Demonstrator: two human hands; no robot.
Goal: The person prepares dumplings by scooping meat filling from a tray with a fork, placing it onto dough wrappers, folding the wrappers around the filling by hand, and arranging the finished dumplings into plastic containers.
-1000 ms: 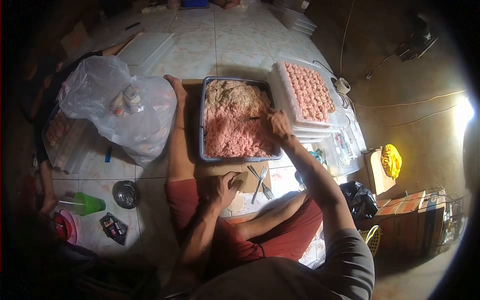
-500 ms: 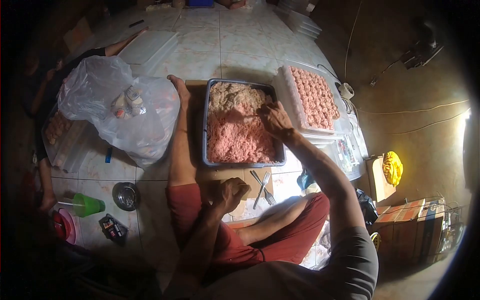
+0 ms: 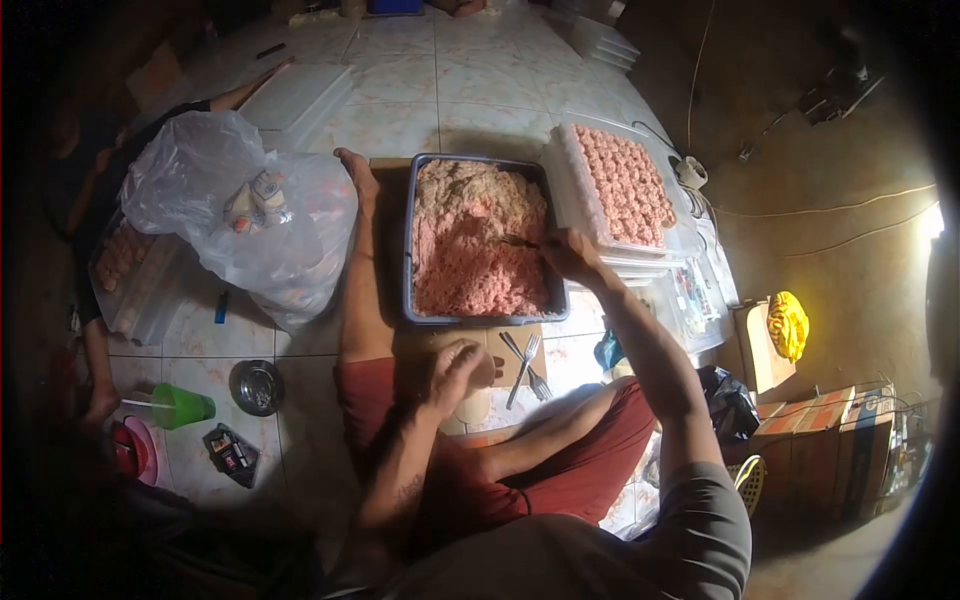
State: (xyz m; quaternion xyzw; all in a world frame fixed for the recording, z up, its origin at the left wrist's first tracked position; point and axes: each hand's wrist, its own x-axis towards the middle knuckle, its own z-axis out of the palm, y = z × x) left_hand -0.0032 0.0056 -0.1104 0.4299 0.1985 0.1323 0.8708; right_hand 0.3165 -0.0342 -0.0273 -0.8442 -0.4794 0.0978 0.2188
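Observation:
A blue-grey tub (image 3: 408, 250) stands between my legs, filled with a crumbly mix (image 3: 475, 280), pink at the near side and pale beige at the far side. My right hand (image 3: 572, 258) is over the tub's right rim, closed around what looks like a dark fork (image 3: 518, 241) whose end meets the mix. Near my lap, my left hand (image 3: 460, 378) is curled in front of the tub, apart from it; whatever lies in its fingers is hidden. Several forks (image 3: 522, 372) rest crossed on cardboard (image 3: 495, 345) beside it.
Right of the tub, a clear tray (image 3: 575, 185) holds rows of pink clumps (image 3: 625, 190). A big plastic bag (image 3: 215, 190) sits left of my leg. Near it are a metal bowl (image 3: 256, 388), a green cup (image 3: 182, 406) and another person's arm (image 3: 98, 385). Cardboard boxes (image 3: 820, 440) stand at right.
My right hand has moved down and slightly right, and the fork in it now shows clearly. My left hand has turned and shifted slightly, into brighter light.

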